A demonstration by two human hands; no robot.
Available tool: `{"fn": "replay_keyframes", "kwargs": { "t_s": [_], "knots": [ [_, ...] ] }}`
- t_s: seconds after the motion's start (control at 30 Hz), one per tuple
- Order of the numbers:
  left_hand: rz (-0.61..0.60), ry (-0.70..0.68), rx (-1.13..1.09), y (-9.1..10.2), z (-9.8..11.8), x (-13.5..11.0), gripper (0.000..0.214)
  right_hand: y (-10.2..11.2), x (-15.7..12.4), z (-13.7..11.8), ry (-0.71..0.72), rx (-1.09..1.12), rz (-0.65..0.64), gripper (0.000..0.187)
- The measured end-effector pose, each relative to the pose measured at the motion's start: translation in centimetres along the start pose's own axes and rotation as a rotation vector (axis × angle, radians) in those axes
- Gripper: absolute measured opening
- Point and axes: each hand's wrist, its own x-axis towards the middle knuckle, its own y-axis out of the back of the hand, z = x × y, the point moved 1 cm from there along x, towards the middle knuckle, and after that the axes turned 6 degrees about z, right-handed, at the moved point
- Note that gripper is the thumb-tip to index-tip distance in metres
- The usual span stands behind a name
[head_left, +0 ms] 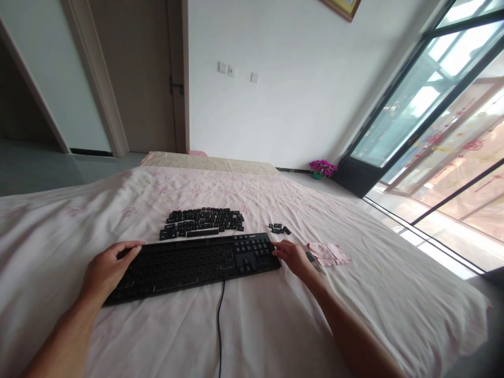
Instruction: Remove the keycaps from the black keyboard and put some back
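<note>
A black computer keyboard (177, 268) lies on the bed, its cable running toward me. Keycaps sit on its right-hand part, while most of the left and middle shows bare key sockets. My left hand (112, 265) grips the keyboard's left end, thumb on top and fingers around the edge. With thumb and fingers closed, my right hand (289, 254) holds the right end. Behind the keyboard, loose black keycaps (205, 218) lie in rows, with a long space bar (202, 233) in front. A few more keycaps (277, 228) lie apart to the right.
A folded pink cloth (328, 253) lies right of my right hand, beside a small dark tool (310, 256) partly hidden by my wrist. The bed (378, 294) has a pale, wrinkled floral sheet. Beyond stand a door (137, 79), a potted pink plant (323, 168) and glass doors (425, 115).
</note>
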Motion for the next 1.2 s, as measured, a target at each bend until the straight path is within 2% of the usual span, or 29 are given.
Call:
{"fn": "replay_keyframes", "kwargs": {
  "t_s": [0.2,0.37,0.47,0.73,0.93,1.2],
  "knots": [
    [0.004,0.008,0.005,0.0,0.0,0.1,0.036,0.4,0.1,-1.0,0.041,-0.101,-0.005,0.033],
    [0.014,-0.011,0.003,0.0,0.2,-0.1,0.036,0.8,0.1,-2.5,0.091,-0.252,-0.057,0.03],
    [0.021,-0.013,0.009,0.0,0.1,-0.1,0.037,0.9,0.0,-2.5,0.065,-0.282,-0.044,0.03],
    [0.026,-0.037,0.005,0.0,0.1,0.0,0.036,0.6,0.1,-1.2,0.016,-0.202,-0.01,0.032],
    [0.031,-0.01,0.012,0.2,0.5,-0.2,0.036,-0.1,-0.1,-0.2,-0.029,0.006,0.013,0.035],
    [0.02,0.0,0.018,0.3,0.4,-0.2,0.037,-0.5,-0.3,0.6,-0.113,0.135,0.004,0.039]
  ]
}}
